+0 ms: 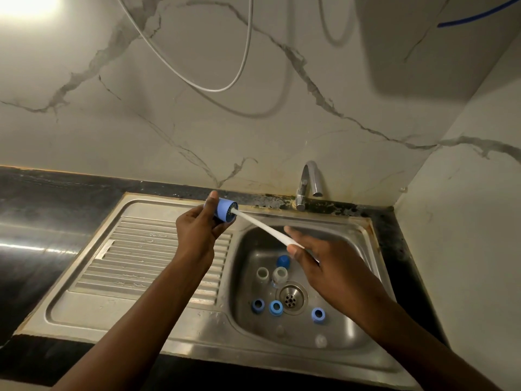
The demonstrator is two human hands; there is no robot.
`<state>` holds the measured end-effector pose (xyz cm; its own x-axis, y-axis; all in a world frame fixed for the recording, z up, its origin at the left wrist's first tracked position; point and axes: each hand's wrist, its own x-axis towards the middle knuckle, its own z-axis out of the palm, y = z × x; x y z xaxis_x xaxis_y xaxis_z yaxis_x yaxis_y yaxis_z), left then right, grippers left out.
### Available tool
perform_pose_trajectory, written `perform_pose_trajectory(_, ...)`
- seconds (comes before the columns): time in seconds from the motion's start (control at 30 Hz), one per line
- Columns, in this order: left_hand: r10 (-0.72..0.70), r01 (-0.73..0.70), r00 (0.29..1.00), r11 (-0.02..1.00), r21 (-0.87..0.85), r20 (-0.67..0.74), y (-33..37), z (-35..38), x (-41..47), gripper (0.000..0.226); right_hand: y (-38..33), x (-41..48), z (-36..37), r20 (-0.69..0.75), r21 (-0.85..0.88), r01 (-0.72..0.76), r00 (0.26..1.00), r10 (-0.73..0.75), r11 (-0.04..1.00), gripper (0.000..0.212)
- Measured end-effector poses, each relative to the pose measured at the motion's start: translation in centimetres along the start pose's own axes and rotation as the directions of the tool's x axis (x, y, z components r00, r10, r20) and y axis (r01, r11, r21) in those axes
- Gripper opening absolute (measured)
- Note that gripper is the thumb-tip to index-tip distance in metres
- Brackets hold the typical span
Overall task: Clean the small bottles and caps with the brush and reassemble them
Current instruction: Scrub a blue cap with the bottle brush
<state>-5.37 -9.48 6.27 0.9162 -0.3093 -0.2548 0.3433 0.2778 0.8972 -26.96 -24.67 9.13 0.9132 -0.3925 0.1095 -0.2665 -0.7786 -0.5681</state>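
My left hand [197,230] grips a blue cap [224,211] above the draining board, its open side turned right. My right hand [313,255] holds the white handle of the brush [262,225], whose head is pushed into that cap. Down in the sink basin [248,249] lie three blue caps [258,305] [276,307] [318,314] near the drain, another blue piece [283,261] further back, and two small clear bottles [262,273] [279,275]. Two faint clear pieces [320,340] [279,330] rest near the basin's front wall.
A chrome tap [308,182] stands behind the basin. The ribbed steel draining board [135,249] lies to the left, set in a black countertop [42,210]. A marble wall rises behind and to the right, with a white hose [214,88] hanging in a loop.
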Motion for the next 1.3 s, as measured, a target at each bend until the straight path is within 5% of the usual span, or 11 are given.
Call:
perform_pose_trajectory(0.17,0.118,-0.114,0.992,0.989,0.093,-0.034,0.2,0.2,0.0,0.028,-0.5,-0.1,0.4,0.086,-0.243,0.052,0.996,-0.032,0.969,0.047)
perform_pose_trajectory(0.33,0.061,-0.062,0.998,0.995,0.077,0.019,1.4,-0.1,1.2,0.023,-0.9,-1.0,1.2,0.177,0.156,-0.011,0.984,-0.017,0.988,0.032)
perform_pose_trajectory(0.47,-0.04,0.042,0.999,0.997,-0.07,0.028,1.5,-0.1,1.5,0.035,-1.4,-0.9,0.4,0.141,0.271,-0.005,0.989,-0.034,0.963,0.032)
perform_pose_trajectory(0.77,0.122,-0.127,0.991,0.987,0.094,0.058,1.1,0.8,0.5,0.039,-0.5,-0.3,-0.3,0.036,-0.214,0.011,0.999,-0.003,0.977,0.044)
perform_pose_trajectory(0.93,0.063,-0.065,0.996,0.997,0.03,0.07,1.2,0.4,1.3,0.029,-1.2,-1.0,0.3,0.2,0.192,-0.056,0.98,0.016,0.98,0.033)
perform_pose_trajectory(1.03,-0.021,0.028,0.996,0.997,-0.073,0.092,1.2,0.3,1.4,0.033,-1.7,-0.8,-0.2,0.155,0.281,-0.051,0.988,0.007,0.958,0.036)
perform_pose_trajectory(1.17,-0.015,0.023,0.998,0.992,-0.128,0.067,1.2,1.2,0.8,0.034,-1.5,0.2,-0.8,0.01,0.161,-0.031,1.0,0.03,0.986,0.039)
perform_pose_trajectory(1.3,0.101,-0.099,0.993,0.994,-0.039,0.059,1.2,1.4,0.2,0.025,-0.9,0.2,-0.6,0.03,-0.063,-0.032,0.999,0.034,0.997,0.042)
